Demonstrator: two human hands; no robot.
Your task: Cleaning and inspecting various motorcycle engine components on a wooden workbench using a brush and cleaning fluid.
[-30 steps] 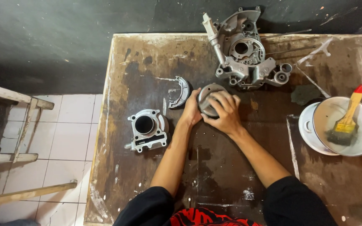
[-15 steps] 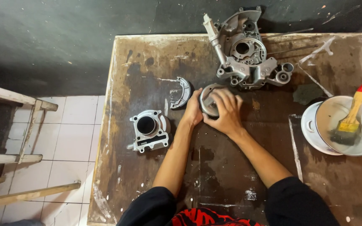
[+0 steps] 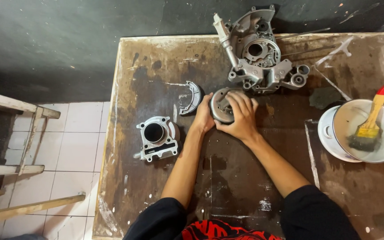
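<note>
Near the middle of the counter (image 3: 156, 58), just below the engine casing (image 3: 258, 53) at its far edge, both hands, left hand (image 3: 203, 116) and right hand (image 3: 241, 116), clamp the round metal part (image 3: 221, 106), seemingly turning or seating it, which calls for steady pressure.

A round grey metal engine part (image 3: 222, 106) lies flat on the stained wooden table (image 3: 156, 62), near the middle toward the far edge, partly covered by both hands.
</note>
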